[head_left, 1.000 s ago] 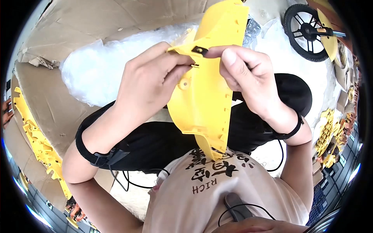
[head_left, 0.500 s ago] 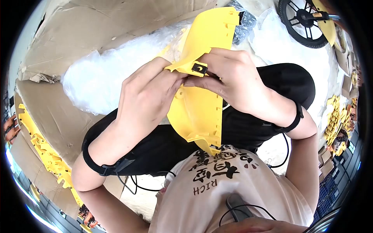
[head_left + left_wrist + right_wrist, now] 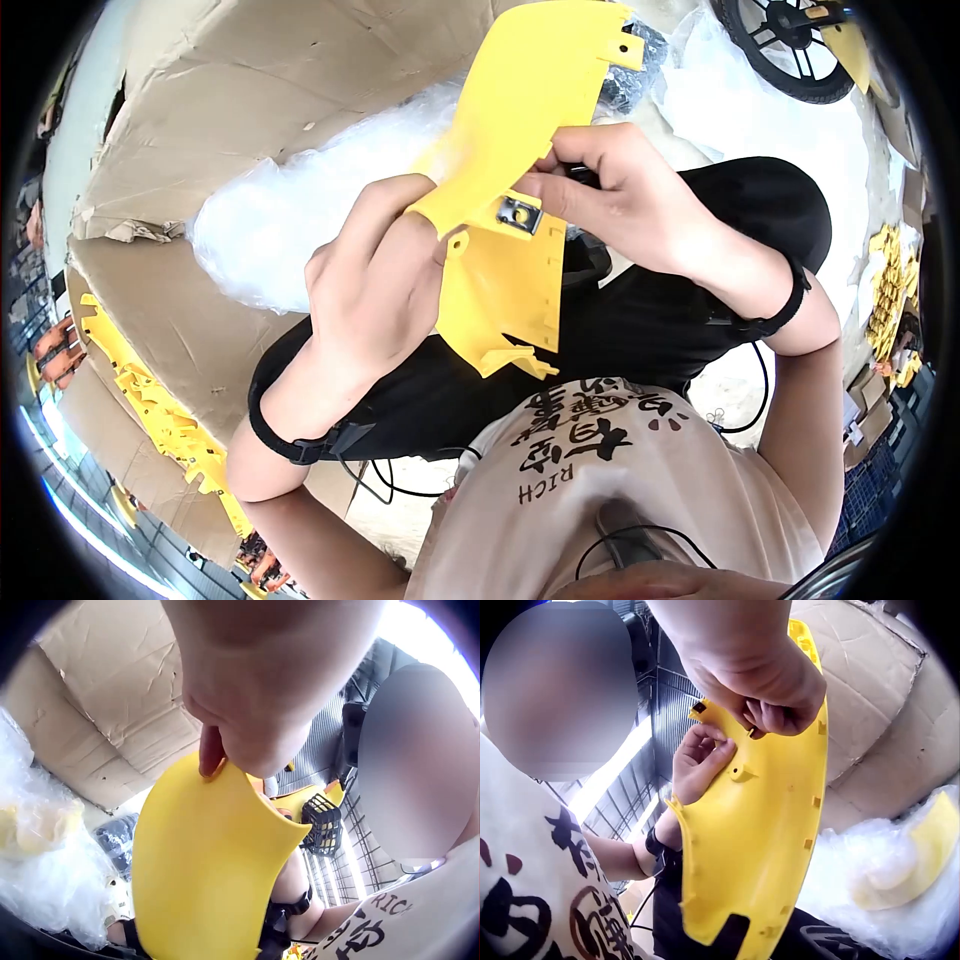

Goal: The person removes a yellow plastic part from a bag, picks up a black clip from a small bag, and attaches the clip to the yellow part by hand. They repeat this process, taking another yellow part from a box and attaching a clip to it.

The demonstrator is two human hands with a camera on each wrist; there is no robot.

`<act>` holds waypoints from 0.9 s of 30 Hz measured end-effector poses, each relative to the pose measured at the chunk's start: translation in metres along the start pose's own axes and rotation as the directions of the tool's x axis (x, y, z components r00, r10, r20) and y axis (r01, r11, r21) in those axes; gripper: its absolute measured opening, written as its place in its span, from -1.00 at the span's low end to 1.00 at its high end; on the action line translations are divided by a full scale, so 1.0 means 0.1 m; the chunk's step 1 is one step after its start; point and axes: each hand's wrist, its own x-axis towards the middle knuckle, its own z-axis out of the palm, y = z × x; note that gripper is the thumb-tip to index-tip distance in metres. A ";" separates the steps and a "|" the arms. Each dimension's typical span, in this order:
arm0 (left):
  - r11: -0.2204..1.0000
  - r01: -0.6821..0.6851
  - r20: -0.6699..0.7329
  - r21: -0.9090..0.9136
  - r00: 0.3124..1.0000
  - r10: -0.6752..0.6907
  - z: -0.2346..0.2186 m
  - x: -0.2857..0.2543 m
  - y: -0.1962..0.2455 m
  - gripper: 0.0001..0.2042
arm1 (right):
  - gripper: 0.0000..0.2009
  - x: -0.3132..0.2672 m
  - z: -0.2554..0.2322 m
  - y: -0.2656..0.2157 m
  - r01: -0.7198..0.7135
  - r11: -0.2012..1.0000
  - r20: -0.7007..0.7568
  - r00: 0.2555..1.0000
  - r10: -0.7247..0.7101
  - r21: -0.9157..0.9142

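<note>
A curved yellow plastic panel (image 3: 520, 100) is held up above the lap, its ribbed inner face showing in the right wrist view. My left hand (image 3: 375, 270) grips its edge, thumb on the inner face and fingers on the smooth outer side. A metal clip nut (image 3: 519, 214) sits on a tab of the panel. Just behind that tab, my right hand (image 3: 630, 205) has curled fingers and thumb against the panel. In the right wrist view, a small clip (image 3: 751, 733) shows at the right fingertips, partly hidden, close to a round screw boss (image 3: 737, 772).
Clear plastic wrap (image 3: 290, 220) lies by a large cardboard box (image 3: 190, 290). A black spoked wheel (image 3: 790, 50) is at the far right. More yellow parts lie at the left (image 3: 160, 420) and right (image 3: 888, 300). Black-trousered legs (image 3: 760, 210) are folded under the panel.
The panel has turned and tilted, so its outer face and clipped tab now face the head view. The right hand has shifted from the clipped tab to behind it. The left hand keeps its grip.
</note>
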 end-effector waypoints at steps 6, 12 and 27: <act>0.934 -0.334 -0.248 0.130 0.901 0.357 0.10 0.03 -0.23 -0.82 | -0.82 -0.08 -0.13 -0.11 -0.193 0.867 0.082 0.981 0.175 0.459; 0.953 -0.291 -0.196 0.085 0.933 0.303 0.04 -0.02 -0.21 -0.76 | -0.86 -0.08 -0.15 -0.10 -0.333 0.688 0.181 0.941 0.286 0.645; 0.842 0.010 -0.253 -0.539 0.952 -0.173 0.19 -0.11 -0.26 -0.57 | -0.81 -0.08 -0.20 -0.11 -0.399 0.546 0.295 0.916 0.271 0.737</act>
